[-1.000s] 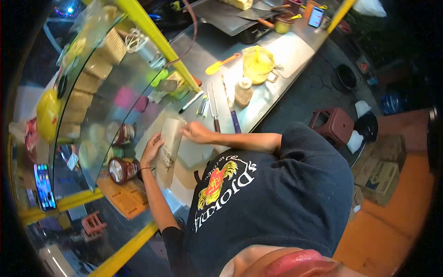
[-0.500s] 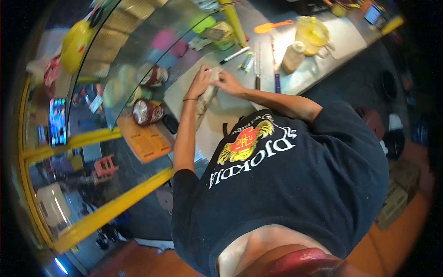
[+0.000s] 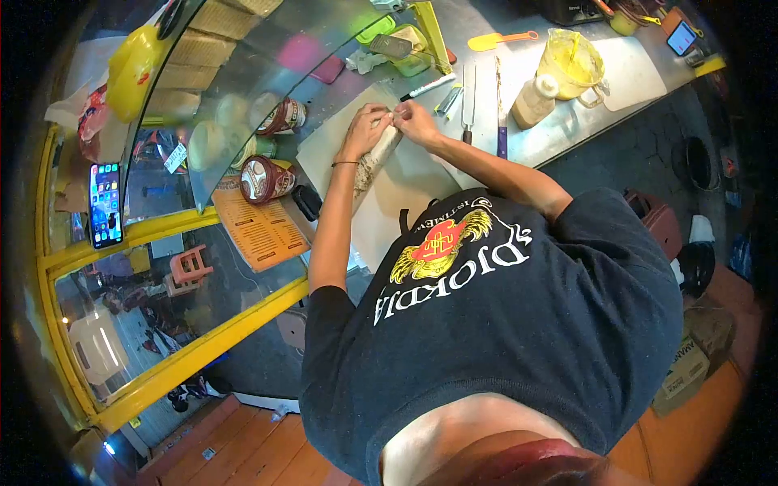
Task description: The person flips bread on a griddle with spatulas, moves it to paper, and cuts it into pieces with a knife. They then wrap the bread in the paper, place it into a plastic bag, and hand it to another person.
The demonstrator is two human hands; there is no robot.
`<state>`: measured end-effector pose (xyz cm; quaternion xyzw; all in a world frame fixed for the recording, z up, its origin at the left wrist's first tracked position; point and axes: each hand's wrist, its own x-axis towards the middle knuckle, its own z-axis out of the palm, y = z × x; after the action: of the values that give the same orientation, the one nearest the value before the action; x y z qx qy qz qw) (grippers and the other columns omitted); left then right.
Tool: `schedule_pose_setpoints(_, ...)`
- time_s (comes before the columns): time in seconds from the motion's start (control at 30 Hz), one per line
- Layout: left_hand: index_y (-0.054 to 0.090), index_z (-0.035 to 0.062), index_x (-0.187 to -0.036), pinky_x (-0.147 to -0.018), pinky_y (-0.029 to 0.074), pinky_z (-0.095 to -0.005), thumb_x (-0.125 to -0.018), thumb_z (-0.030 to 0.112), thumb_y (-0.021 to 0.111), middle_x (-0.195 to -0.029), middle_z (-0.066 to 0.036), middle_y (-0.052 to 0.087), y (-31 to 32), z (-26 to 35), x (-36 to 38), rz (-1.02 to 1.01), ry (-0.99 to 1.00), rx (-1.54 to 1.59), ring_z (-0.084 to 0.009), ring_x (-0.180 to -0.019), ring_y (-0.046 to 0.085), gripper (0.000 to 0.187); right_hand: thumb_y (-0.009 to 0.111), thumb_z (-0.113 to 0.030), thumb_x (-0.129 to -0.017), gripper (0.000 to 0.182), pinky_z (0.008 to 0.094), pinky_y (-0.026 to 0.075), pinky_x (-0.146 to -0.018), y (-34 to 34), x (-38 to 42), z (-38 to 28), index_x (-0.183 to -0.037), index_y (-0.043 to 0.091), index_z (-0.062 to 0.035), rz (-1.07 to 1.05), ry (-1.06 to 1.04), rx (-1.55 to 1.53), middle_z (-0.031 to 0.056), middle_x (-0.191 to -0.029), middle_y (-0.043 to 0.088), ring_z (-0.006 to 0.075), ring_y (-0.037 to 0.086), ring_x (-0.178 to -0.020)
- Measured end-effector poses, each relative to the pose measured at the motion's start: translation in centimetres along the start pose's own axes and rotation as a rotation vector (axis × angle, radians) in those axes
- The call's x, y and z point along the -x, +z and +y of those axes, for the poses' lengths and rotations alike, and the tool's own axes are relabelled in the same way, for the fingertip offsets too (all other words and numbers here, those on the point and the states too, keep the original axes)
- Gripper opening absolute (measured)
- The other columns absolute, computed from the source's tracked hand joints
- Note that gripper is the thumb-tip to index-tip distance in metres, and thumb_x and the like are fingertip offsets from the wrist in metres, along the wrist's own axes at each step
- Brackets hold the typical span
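A long pale roll with brown speckles [image 3: 376, 162], resembling rolled flatbread, lies slantwise on paper sheets [image 3: 417, 182] on the counter. My left hand [image 3: 367, 131] is closed over the upper part of the roll, fingers curled across it. At the roll's far end, my right hand [image 3: 415, 121] pinches its tip, the fingertips of both hands almost meeting. What lies between the fingertips is partly hidden. Just beyond the hands is a marker pen [image 3: 429, 86]. To the right lie a two-pronged fork [image 3: 469, 109] and a knife with a purple handle [image 3: 502, 138].
Right of the knife stand a squeeze bottle [image 3: 535, 102] and a pitcher of yellow stuff [image 3: 572, 61]. An orange spatula [image 3: 502, 39] lies farther back. Left are brown tubs [image 3: 266, 179], an orange menu sheet [image 3: 263, 231], a glass panel and a mounted phone [image 3: 105, 205].
The whole view has shifted slightly as the head moved. My right hand's fingers have drawn closer together at the roll's end; my left hand stays on the roll.
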<state>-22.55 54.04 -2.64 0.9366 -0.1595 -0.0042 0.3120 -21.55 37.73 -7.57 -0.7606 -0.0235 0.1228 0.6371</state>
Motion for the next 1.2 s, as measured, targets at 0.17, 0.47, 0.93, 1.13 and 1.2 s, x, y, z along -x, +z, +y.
schedule_pose_setpoints(0.17,0.072,0.0020,-0.091,-0.089,0.048,-0.0367,-0.090,0.029,0.065,-0.106,-0.016,0.068,0.2,-1.2,-0.3,-0.044,-0.084,0.166,-0.0274,-0.100,0.063,0.028,0.062,-0.005,-0.081,0.024,0.0360,0.052,-0.080,-2.7,-0.8,1.1,-0.105,0.063,0.0013,-0.251,-0.113,-0.013,0.0145,-0.099,0.068,0.0245,0.065,-0.089)
schedule_pose_setpoints(0.47,0.073,0.0014,-0.086,-0.082,0.048,-0.0287,-0.090,0.028,0.067,-0.087,-0.007,0.070,-0.2,-0.5,-0.7,-0.145,-0.173,0.242,-0.0167,-0.085,0.064,0.027,0.063,-0.013,-0.080,0.036,0.0527,0.034,-0.103,-12.2,-1.8,1.0,-0.116,0.061,-0.0101,-0.206,-0.626,1.127,0.0088,-0.117,0.060,0.0264,0.050,-0.123)
schedule_pose_setpoints(0.93,0.073,0.0010,-0.087,-0.084,0.049,-0.0313,-0.090,0.027,0.067,-0.090,-0.007,0.071,-0.5,0.5,-0.7,-0.172,-0.261,0.262,-0.0169,-0.086,0.064,0.027,0.069,-0.023,-0.080,0.045,0.0470,0.050,-0.083,-4.3,0.4,0.9,-0.120,0.058,-0.0043,-0.260,-0.542,0.329,0.0189,-0.104,0.062,0.0393,0.061,-0.099)
schedule_pose_setpoints(1.13,0.062,0.0011,-0.099,-0.081,0.048,-0.0334,-0.090,0.027,0.067,-0.090,-0.007,0.065,-0.2,0.2,-0.6,-0.090,-0.205,0.083,-0.0188,-0.086,0.061,0.028,0.065,-0.020,-0.082,0.040,0.0456,0.049,-0.085,-2.6,1.5,0.4,-0.117,0.060,-0.0011,-0.173,-0.417,0.271,0.0199,-0.102,0.061,0.0392,0.060,-0.098)
schedule_pose_setpoints(1.2,0.061,0.0011,-0.102,-0.081,0.048,-0.0337,-0.092,0.026,0.066,-0.091,-0.008,0.065,0.1,0.0,-0.5,-0.050,-0.198,0.097,-0.0198,-0.086,0.061,0.027,0.063,-0.018,-0.082,0.039,0.0448,0.048,-0.086,-2.8,0.8,0.5,-0.117,0.061,-0.0006,-0.257,-0.384,0.319,0.0200,-0.101,0.061,0.0390,0.059,-0.099)
